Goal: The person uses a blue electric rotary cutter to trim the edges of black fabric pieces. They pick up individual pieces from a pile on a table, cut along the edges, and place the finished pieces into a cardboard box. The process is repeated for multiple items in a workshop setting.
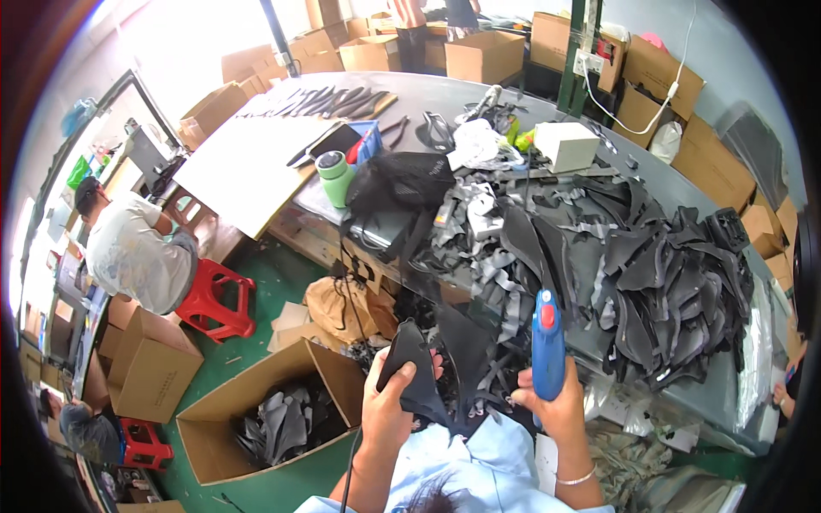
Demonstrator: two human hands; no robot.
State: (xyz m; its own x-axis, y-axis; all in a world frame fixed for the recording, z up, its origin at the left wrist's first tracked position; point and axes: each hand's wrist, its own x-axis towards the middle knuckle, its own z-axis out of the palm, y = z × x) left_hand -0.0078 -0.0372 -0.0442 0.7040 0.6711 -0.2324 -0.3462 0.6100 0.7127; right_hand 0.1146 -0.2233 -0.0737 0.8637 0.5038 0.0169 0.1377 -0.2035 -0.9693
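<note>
While the left hand (386, 402) grasps a dark grey piece (421, 395) before the blue shirt (479, 470), right hand (558, 403) wrapped round a blue handheld tool (547, 350), open carton (338, 380) of grey scraps (286, 425) at left, dark heap (658, 291) on grey table (410, 107), green bottle (334, 184) farther off.

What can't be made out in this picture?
In the head view:
Part of the blue handheld tool with a red button, behind the right hand.
The palm of the left hand, behind the dark grey curved piece.
The floor of the open brown cardboard box, under loose dark grey scraps.
Two standing people's heads, cut off by the upper edge.
</note>
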